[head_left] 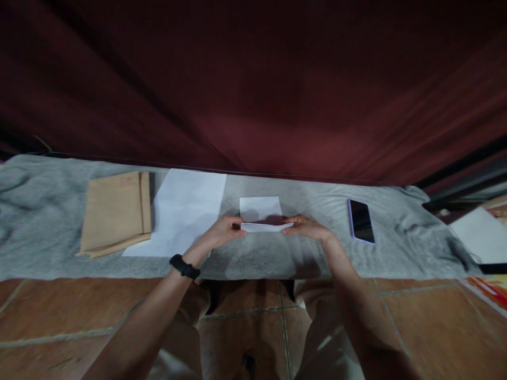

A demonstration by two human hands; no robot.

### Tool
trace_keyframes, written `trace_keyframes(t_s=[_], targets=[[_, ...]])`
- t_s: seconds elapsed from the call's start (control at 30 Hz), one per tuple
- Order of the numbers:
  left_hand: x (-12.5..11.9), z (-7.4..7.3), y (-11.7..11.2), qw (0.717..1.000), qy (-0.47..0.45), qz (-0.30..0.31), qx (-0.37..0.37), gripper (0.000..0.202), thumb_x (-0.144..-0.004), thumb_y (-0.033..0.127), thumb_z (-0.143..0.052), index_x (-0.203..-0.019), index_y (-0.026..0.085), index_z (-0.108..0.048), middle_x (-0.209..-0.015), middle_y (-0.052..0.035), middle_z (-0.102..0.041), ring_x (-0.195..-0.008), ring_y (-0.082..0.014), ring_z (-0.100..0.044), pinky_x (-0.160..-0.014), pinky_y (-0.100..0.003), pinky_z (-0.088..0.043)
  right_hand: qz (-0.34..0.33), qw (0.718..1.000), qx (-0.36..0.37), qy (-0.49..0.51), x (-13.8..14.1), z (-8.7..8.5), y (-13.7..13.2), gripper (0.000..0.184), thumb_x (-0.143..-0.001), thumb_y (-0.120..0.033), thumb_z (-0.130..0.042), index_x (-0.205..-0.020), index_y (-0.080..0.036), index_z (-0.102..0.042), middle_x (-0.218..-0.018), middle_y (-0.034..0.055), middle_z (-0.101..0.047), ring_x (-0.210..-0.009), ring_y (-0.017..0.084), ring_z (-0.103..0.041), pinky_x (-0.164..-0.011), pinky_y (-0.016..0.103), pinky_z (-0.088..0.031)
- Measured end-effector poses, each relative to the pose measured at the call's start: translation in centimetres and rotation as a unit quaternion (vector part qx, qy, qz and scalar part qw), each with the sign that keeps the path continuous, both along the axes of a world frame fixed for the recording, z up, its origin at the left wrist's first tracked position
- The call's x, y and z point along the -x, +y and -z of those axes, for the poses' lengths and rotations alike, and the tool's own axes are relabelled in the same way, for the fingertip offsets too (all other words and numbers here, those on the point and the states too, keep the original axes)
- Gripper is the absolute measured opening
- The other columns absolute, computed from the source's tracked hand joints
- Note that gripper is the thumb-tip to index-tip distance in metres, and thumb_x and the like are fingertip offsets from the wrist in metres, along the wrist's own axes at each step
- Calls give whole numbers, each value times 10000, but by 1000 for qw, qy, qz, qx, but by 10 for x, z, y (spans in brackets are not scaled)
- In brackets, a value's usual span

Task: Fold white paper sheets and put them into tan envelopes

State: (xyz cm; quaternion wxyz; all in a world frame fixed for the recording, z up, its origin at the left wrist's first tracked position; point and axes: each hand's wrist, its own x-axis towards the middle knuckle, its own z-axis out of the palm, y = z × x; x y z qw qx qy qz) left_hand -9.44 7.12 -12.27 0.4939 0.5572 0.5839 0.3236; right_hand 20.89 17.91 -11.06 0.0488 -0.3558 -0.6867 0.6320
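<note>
Between my two hands is a piece of folded white paper (263, 228), seen nearly edge-on above the grey cloth. My left hand (229, 231) pinches its left end, and my right hand (303, 227) pinches the right end. Just beyond it lies a white paper rectangle (259, 207); I cannot tell whether it is a separate piece or part of the same sheet. Large white sheets (190, 206) lie flat to the left of my left hand.
A stack of brown paper envelopes (113, 211) overlaps the white sheets' left side. On the right lies a phone (362, 221) in a purple case. A grey cloth (404, 232) covers the narrow surface, with a dark red curtain (253, 95) behind it and a tiled floor (428, 316) below.
</note>
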Motion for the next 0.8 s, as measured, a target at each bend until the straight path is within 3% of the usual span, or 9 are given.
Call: trace_keyframes(t_s=[0.2,0.37,0.53,0.63,0.73,0.8], targets=[[4,1,-2,989,93,87,-69,222,-745,357,-735,-896,196,-761,-939,-64,-749,-845,-226,-670,-776,-325,-524,-11,1000,-10,-6,1,-3,-4,299,-741,-380,-790,-1002,-240,-821,-1009,9,-809,-961,264,-739,-885,342,-572],[0,-2,-5,964,157,142,-160,219,-775,226,-723,-994,225,-730,-1141,-77,-711,-1101,-249,-636,-1005,-373,-491,-4,998,-68,4,-3,-26,-11,325,-777,-349,-769,-1078,-232,-806,-1087,38,-799,-1093,289,-721,-920,361,-568],[-2,-3,-6,950,195,163,-182,217,-776,113,-677,-952,230,-724,-1168,-76,-702,-1124,-247,-635,-1023,-383,-491,13,995,-100,24,-10,-41,-8,368,-891,-419,-667,-1227,-294,-748,-1296,48,-730,-1252,268,-652,-1014,380,-539],[-6,-7,-11,930,253,175,-203,449,-725,-31,-546,-1039,234,-728,-1182,-65,-709,-1141,-242,-633,-1070,-408,-457,32,988,-153,8,8,-28,-7,415,-999,-430,-488,-1347,-302,-675,-1439,32,-636,-1360,226,-567,-1113,382,-477],[-11,-13,-18,907,317,175,-215,571,-719,-51,-506,-1162,243,-715,-1280,-71,-692,-1230,-264,-597,-1137,-467,-397,-9,971,-240,3,40,-2,-16,459,-1036,-397,-422,-1435,-252,-598,-1517,46,-564,-1435,202,-484,-1225,429,-352],[-15,-13,-23,899,333,176,-223,587,-742,-24,-527,-1237,241,-696,-1384,-82,-646,-1317,-272,-549,-1178,-477,-363,-63,942,-330,-22,59,14,-26,464,-1044,-383,-426,-1454,-228,-578,-1572,54,-499,-1498,197,-390,-1282,445,-234]])
